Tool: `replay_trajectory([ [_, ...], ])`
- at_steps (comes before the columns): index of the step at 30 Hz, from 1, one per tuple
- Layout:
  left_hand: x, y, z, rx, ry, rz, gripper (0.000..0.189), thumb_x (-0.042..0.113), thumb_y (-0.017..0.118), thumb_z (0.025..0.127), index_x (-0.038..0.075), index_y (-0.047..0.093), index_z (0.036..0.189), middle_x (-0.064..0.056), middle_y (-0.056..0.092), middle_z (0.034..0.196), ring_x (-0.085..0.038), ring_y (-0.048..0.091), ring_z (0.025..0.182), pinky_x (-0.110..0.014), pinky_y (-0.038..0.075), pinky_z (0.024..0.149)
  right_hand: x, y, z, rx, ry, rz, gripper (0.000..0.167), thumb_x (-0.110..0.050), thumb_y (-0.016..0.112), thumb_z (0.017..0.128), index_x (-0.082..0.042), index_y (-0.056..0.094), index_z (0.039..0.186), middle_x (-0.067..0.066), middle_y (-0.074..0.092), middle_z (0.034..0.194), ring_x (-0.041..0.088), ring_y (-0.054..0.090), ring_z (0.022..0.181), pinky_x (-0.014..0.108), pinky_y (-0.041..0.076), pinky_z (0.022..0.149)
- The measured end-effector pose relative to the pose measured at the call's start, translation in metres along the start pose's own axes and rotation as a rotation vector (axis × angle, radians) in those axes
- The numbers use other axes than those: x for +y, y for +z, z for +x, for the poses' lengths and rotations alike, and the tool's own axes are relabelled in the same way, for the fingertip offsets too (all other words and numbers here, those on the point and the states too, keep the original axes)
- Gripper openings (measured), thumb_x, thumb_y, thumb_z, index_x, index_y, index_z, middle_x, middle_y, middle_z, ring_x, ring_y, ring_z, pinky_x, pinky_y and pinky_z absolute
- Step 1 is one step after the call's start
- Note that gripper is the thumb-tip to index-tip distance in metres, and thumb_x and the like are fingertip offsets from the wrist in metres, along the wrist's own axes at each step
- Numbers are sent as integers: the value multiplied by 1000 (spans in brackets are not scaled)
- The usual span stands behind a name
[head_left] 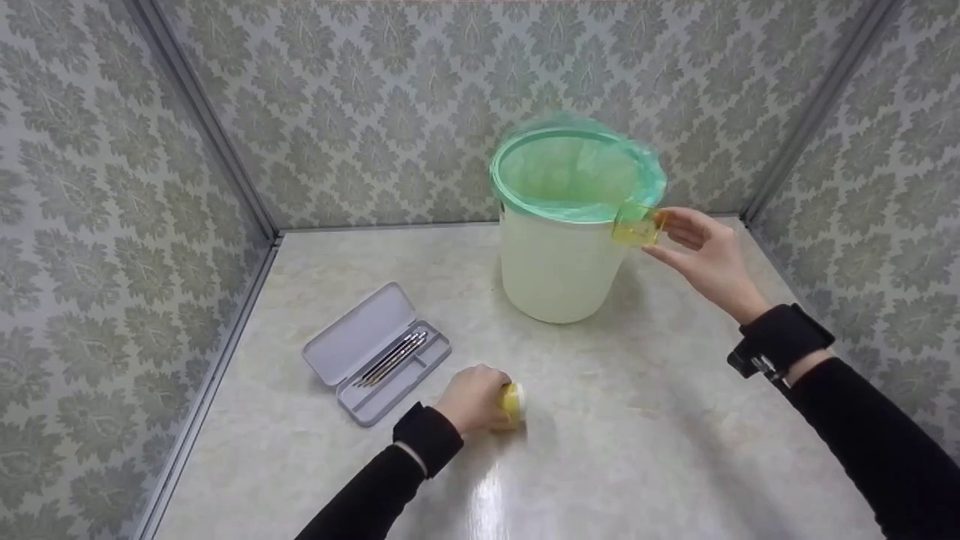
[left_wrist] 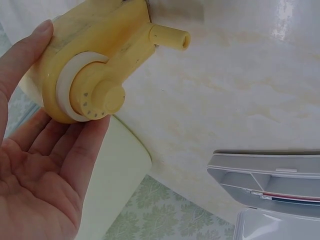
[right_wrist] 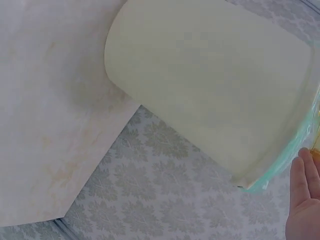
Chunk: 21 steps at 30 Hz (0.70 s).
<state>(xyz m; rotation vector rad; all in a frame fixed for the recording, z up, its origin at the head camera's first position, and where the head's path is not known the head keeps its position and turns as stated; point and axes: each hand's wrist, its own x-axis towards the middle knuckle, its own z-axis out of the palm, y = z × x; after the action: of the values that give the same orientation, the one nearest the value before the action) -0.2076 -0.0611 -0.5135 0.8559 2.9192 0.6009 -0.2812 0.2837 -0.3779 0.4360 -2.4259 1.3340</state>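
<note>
My left hand (head_left: 472, 399) grips a yellow crank pencil sharpener (head_left: 513, 406) low over the table, in front of the pencil case. The left wrist view shows its crank arm and small handle, with the thumb on one side of the body and fingers on the other. At the bin's near right rim, my right hand (head_left: 709, 259) pinches a see-through yellow shavings drawer (head_left: 634, 226) between thumb and fingers. The drawer overlaps the green bag's edge in the head view. Only an edge of the drawer appears in the right wrist view, beside the fingertips (right_wrist: 303, 155).
A pale bin (head_left: 559, 270) lined with a green plastic bag (head_left: 577, 206) stands at the back of the table (head_left: 600, 450). Left of it lies an open grey pencil case (head_left: 360, 330) with several pencils (head_left: 396, 360). Patterned walls (head_left: 420, 112) enclose the back and sides.
</note>
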Motion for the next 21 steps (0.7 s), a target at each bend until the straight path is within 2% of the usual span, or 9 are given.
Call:
replay_trajectory([
  [5,0,0,2,-8,-7,16,32,28,90,67,12,62,68,1,65,66,-11,48,59,-28,45,56,8,8,-20,-52,33,23,54,-7,79,88,2,59,138,24,65,136,-19,58,109,3,48,95],
  [12,-1,2,1,2,3,24,33,30,93,67,9,69,76,-2,71,71,-15,57,63,-32,52,60,29,28,-49,-142,78,53,55,-7,80,87,4,59,137,26,65,135,-18,59,110,4,48,96],
  [16,0,1,2,-15,-12,25,33,31,93,67,10,69,77,-2,72,74,-15,58,64,-32,53,63,39,38,-66,-201,126,39,55,-11,81,86,0,61,136,22,67,136,11,67,123,11,51,100],
  [19,0,1,3,-13,-4,25,35,31,93,67,10,66,73,1,66,69,-13,53,63,-29,49,60,47,46,-78,-250,156,23,55,-12,82,86,-1,61,136,21,67,136,36,63,130,29,54,105],
  [21,0,1,2,-4,6,25,37,32,93,67,11,63,70,4,61,66,-12,49,61,-28,47,59,52,53,-85,-277,173,17,57,-13,82,86,0,61,137,22,68,135,39,63,129,41,53,107],
])
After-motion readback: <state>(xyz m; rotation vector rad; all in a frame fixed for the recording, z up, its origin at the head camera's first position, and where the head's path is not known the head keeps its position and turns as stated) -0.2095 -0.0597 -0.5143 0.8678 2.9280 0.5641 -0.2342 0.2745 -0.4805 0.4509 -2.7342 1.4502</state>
